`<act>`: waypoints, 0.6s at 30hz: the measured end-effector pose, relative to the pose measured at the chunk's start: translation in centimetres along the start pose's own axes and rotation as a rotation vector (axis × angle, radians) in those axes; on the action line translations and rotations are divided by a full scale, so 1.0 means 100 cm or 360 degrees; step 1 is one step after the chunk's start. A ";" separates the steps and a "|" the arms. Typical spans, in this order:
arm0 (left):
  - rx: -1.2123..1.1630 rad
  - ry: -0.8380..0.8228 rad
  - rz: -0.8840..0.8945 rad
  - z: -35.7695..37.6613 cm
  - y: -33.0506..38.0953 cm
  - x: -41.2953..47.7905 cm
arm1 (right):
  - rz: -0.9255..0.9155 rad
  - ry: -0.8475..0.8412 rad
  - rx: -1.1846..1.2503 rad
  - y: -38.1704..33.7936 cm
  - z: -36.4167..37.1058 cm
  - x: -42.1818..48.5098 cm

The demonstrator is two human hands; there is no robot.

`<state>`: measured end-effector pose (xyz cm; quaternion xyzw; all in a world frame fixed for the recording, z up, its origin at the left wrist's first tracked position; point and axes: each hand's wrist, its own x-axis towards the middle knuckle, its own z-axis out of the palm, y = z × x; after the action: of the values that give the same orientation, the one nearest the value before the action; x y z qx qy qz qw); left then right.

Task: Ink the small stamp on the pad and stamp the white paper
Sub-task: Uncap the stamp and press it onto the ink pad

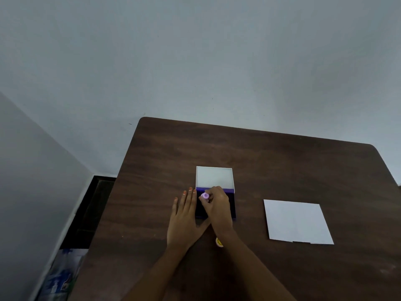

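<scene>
Dark-brown wood-grain table [282,166] under both forearms.

- Nearest: a small round yellow-and-white thing [219,242] on the table, tucked against the right wrist and partly hidden by it (too small to name).
- Left hand [184,218]: palm down, flat on the table, fingers straight and close together, nails painted orange. It holds nothing. Its fingertips lie at the near-left corner of the box; I cannot tell whether they touch it.
- Right hand [218,205]: just right of the left hand, with the wrists close. Its fingers are curled round a small lilac round-topped piece [205,195], which pokes out towards the left hand's fingertips.
- Purple box [232,205]: directly behind the right hand, its dark side facing the person. The lilac piece sits in front of that side; contact with the box unclear. Beyond the knuckles, the box's white inside [214,178] lies open.
- White paper sheet [297,222]: flat on the table, well apart to the right of the right hand.
- Farthest: grey-white wall [217,61] past the table's far edge.
</scene>
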<state>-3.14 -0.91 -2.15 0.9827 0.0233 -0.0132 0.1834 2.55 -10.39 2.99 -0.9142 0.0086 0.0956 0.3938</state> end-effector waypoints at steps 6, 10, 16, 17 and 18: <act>-0.0043 -0.0007 0.0009 -0.002 0.001 0.000 | -0.0021 0.0023 -0.0071 -0.004 0.002 -0.001; -0.0012 -0.0030 0.0005 -0.002 0.000 0.000 | -0.0057 0.0039 -0.0064 -0.004 0.003 -0.003; -0.0016 -0.0035 0.0007 -0.001 0.000 0.001 | -0.0062 0.0071 -0.0043 -0.002 0.006 -0.004; -0.0025 -0.0031 0.0007 -0.001 0.000 0.001 | -0.0062 0.0065 -0.0044 -0.002 0.006 -0.004; -0.0030 -0.0030 0.0005 -0.001 0.000 0.000 | -0.0064 0.0061 -0.0043 -0.002 0.006 -0.004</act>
<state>-3.10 -0.88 -2.06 0.9808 0.0201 -0.0220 0.1930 2.03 -9.85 2.85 -0.9211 -0.0034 0.0703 0.3830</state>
